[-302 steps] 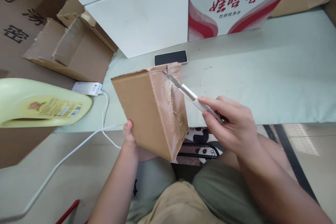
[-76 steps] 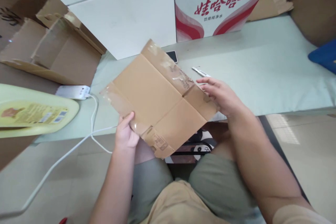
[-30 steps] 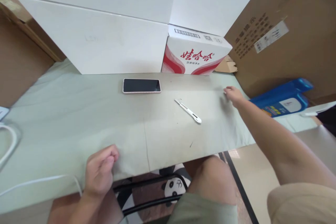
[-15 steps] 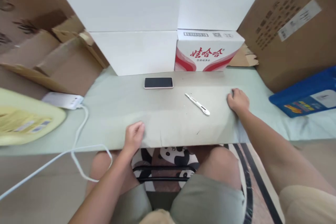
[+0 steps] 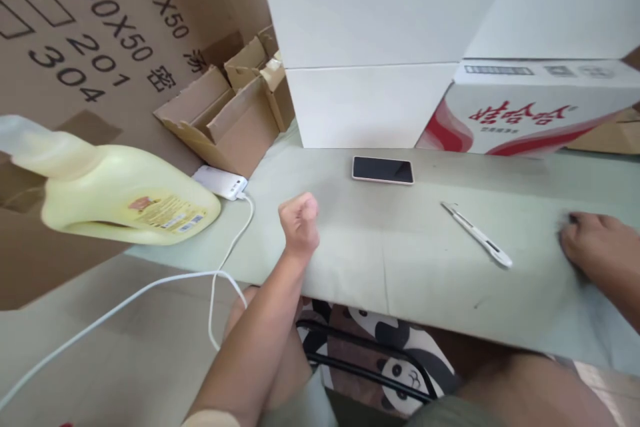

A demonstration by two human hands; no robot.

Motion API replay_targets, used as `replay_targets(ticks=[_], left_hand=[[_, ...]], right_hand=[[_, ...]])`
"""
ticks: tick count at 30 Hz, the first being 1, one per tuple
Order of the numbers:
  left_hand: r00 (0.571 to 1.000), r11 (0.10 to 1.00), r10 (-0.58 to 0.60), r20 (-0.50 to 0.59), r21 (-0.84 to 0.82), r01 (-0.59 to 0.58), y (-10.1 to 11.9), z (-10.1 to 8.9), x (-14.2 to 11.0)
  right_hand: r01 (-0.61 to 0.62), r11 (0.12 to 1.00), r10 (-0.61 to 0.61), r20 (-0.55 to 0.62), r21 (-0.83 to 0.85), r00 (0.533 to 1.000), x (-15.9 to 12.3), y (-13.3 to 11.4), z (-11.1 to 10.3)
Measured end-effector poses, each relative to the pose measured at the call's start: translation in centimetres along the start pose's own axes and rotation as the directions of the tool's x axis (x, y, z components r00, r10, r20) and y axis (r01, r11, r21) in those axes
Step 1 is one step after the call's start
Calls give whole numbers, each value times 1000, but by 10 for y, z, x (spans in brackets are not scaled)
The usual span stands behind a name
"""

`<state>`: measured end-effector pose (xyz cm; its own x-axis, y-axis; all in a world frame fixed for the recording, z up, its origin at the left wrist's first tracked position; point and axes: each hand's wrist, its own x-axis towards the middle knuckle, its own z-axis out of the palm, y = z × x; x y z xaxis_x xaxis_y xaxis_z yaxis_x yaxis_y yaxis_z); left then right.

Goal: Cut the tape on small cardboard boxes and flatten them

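Note:
My left hand (image 5: 300,221) is closed in a fist, raised near the table's front left, with nothing showing in it. At the right, my right hand (image 5: 603,250) rests curled on the table, blurred. A small dark patch shows by its thumb; I cannot make out what it is. Between my hands lies a white utility knife (image 5: 477,235), aslant and nearer the right hand. Behind it to the left, a phone (image 5: 383,170) lies flat with a dark screen. Neither hand touches them.
A pale cloth covers the table (image 5: 345,260). At the left lie a yellow jug (image 5: 135,193), a white power bank (image 5: 220,182) and its white cable (image 5: 150,288). White panels (image 5: 370,107), a red-and-white carton (image 5: 530,120) and open cardboard boxes (image 5: 240,120) line the back.
The view has swung left, bringing more of the yellow jug and cardboard into sight. My left fist has lifted and moved forward and left over the table. The knife and phone stay put.

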<state>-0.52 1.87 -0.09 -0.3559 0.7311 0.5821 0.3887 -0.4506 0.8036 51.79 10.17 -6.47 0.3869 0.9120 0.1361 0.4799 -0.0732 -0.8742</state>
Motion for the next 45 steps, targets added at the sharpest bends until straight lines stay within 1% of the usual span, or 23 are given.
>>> replay_targets(ticks=[3,5,6,7,8,11,13,14,15,16,17,21,23,26,28,30,33,35,37,38,40,42,45], left_hand=[[998,998,46,-32,-28,-47,-2,-22,2],[996,997,72,-44,-38,-74,-2,-34,3],[995,996,82,-53,-41,-84,-2,-39,3],[994,995,88,-64,-43,-91,-3,-43,4],[993,995,91,-79,-45,-95,-4,-46,4],[986,994,89,-142,-45,-96,-6,-53,5],[977,996,67,-202,-48,-79,-6,-54,4],[971,996,52,-233,-62,-69,-6,-55,3],[965,994,41,-261,-84,-65,-5,-55,2],[958,992,35,-284,-106,-68,-4,-56,1],[953,989,35,-302,-124,-76,-3,-57,0],[944,986,21,-330,-148,-74,-1,-63,-2],[946,983,8,-324,-173,-68,-1,-66,-3],[928,982,4,-373,-176,-75,1,-69,-2],[898,988,-27,-439,-149,-44,5,-70,-1],[868,996,-38,-495,-84,-5,9,-73,1],[796,999,42,-604,51,-14,8,-79,6],[743,997,65,-666,69,-25,2,-82,9],[784,1000,-10,-621,-2,11,-6,-81,11],[840,998,-65,-539,-53,43,-9,-79,11],[928,982,-152,-339,-161,102,-13,-70,10],[971,960,-180,-157,-246,138,-12,-58,8],[989,946,-147,6,-291,142,-8,-39,7]], right_hand=[[61,916,-128,-144,-397,981,-4,-39,23],[222,877,-284,-89,-425,955,-14,-84,60],[365,851,-388,15,-378,921,-23,-111,86],[516,798,-499,139,-312,856,-33,-138,116],[647,726,-589,275,-233,760,-46,-167,150],[803,592,-696,459,-67,552,-94,-251,256],[868,457,-778,560,193,285,-131,-306,320],[871,403,-792,583,282,178,-149,-331,346],[875,363,-786,610,320,103,-166,-355,368],[880,346,-761,646,326,60,-181,-376,386],[884,354,-726,685,306,54,-194,-394,400],[862,482,-597,779,157,191,-214,-428,430],[854,501,-603,764,141,228,-208,-426,434],[824,536,-700,643,187,310,-188,-409,425],[763,588,-754,523,268,398,-175,-394,403],[672,653,-748,439,350,498,-167,-377,367],[551,721,-692,388,421,609,-168,-346,291],[537,726,-673,285,430,682,-177,-317,238],[508,742,-634,213,438,743,-191,-286,191],[471,774,-584,189,422,789,-198,-270,172],[441,798,-536,150,411,831,-209,-241,145],[456,801,-541,143,387,829,-212,-218,132],[549,786,-599,127,285,791,-205,-191,134]])
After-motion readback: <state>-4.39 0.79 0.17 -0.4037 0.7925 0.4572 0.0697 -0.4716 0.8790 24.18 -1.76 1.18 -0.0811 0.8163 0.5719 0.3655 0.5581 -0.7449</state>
